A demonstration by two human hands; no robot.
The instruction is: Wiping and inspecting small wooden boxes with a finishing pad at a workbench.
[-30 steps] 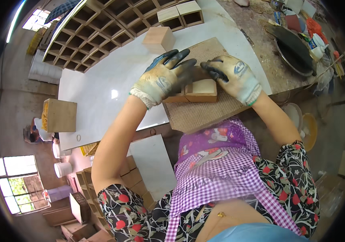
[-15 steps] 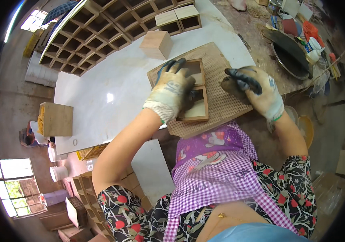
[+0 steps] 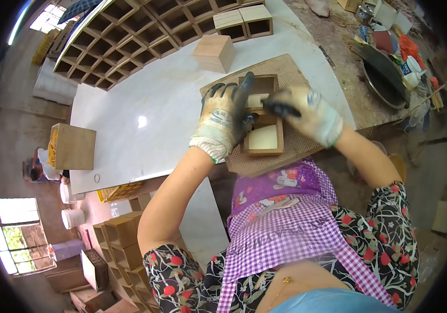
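Two small open wooden boxes (image 3: pixel 280 133) lie end to end on a brown mesh-patterned board (image 3: pixel 296 68), their pale inner bottoms showing. My left hand (image 3: pixel 222 113), in a white glove with dark fingertips, rests against their left side. Its fingers are spread, the index stretched toward the far box and the thumb beside the near one. Over the joint between the boxes, my right hand (image 3: pixel 302 112), gloved alike, is closed with curled, dark-coated fingers. Motion blurs these fingers, and whatever they may hold cannot be made out.
A closed-sided wooden block-like box (image 3: pixel 214 53) stands beyond the board. Farther back, rows of open boxes (image 3: pixel 145 31) fill the white table (image 3: pixel 124 141). One larger box (image 3: pixel 80 147) sits at the left edge. At right are a dark pan (image 3: pixel 385 83) and a white bottle (image 3: pixel 411 68).
My right hand has moved left from the board's right side to over the boxes. My left hand's index finger has stretched out, uncovering more of the near box's inside.
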